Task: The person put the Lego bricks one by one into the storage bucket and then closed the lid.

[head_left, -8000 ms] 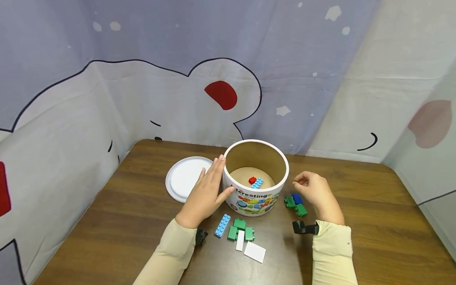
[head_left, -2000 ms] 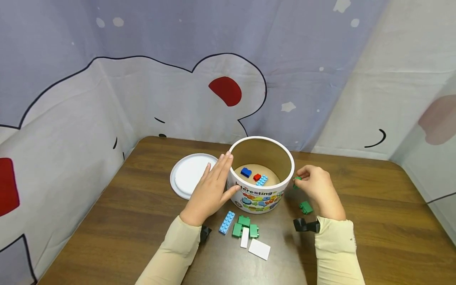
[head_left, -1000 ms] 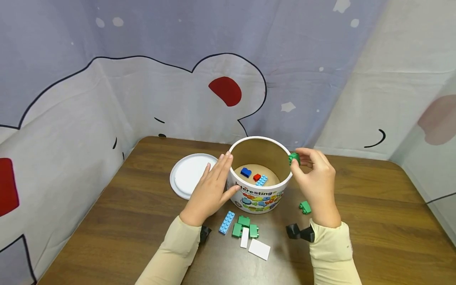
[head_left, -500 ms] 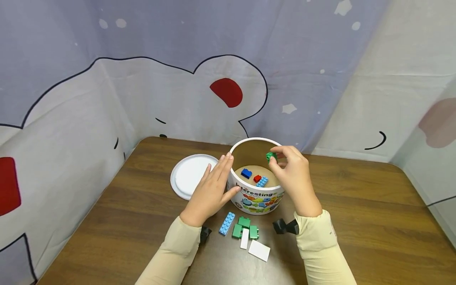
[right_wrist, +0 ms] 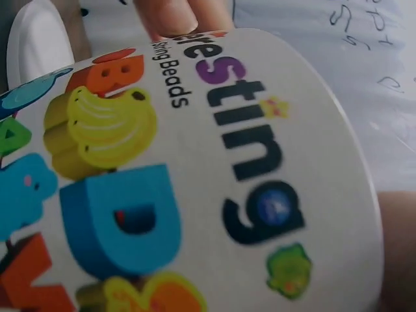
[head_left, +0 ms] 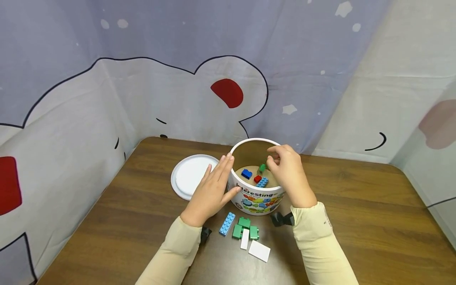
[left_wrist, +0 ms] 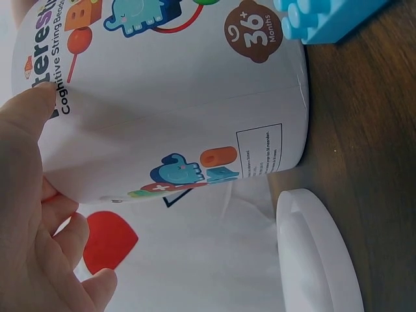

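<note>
A round white tub with coloured print stands on the table. My left hand lies against its left side, fingers straight, thumb touching the printed front wall; the thumb also shows in the left wrist view. Over the tub's right rim is my right hand, thumb and fingers slightly apart, holding nothing. Below its fingertips a green brick is inside the tub, either falling or at the bottom. Around it are a blue brick, a small red brick and a light blue brick.
A white lid lies left of the tub. In front are a long light blue brick, several green bricks, a narrow white piece and a white rectangular piece. A printed curtain hangs behind the table.
My right hand has put a blue brick in the tub, then lifted a green brick from the right, carried it left over the rim and let it go. My left hand keeps its place.
</note>
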{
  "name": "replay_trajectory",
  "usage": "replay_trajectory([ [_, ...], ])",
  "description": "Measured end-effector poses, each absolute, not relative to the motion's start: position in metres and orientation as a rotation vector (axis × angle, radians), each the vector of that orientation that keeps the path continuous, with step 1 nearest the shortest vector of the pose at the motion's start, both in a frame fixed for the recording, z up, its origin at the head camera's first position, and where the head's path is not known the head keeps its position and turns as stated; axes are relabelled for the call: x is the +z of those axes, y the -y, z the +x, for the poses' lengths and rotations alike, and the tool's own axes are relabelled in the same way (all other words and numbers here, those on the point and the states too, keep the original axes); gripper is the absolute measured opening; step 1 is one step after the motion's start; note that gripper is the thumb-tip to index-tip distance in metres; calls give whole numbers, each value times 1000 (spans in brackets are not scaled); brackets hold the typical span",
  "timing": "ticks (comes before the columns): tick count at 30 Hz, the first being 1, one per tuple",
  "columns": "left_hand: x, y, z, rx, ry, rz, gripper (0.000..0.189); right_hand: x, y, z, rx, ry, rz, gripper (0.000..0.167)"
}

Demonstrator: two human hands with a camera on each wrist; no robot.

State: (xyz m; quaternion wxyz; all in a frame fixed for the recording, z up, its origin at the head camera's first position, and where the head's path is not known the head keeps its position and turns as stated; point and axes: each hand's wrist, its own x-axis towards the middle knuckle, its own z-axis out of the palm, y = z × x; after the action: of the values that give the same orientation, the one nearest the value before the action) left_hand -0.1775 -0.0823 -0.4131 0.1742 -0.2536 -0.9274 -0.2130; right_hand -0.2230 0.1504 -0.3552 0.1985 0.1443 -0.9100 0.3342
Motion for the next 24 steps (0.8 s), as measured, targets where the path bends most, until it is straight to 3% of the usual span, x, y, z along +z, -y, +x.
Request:
replay_trajectory([
  [14, -416, 82, -178, -595, 2634, -712, 83, -354, -192, -202, 984, 2257, 306, 13],
  [24, -414, 83, -178, -598, 2636, -706, 83, -363, -231, -196, 920, 2620, 205, 18],
])
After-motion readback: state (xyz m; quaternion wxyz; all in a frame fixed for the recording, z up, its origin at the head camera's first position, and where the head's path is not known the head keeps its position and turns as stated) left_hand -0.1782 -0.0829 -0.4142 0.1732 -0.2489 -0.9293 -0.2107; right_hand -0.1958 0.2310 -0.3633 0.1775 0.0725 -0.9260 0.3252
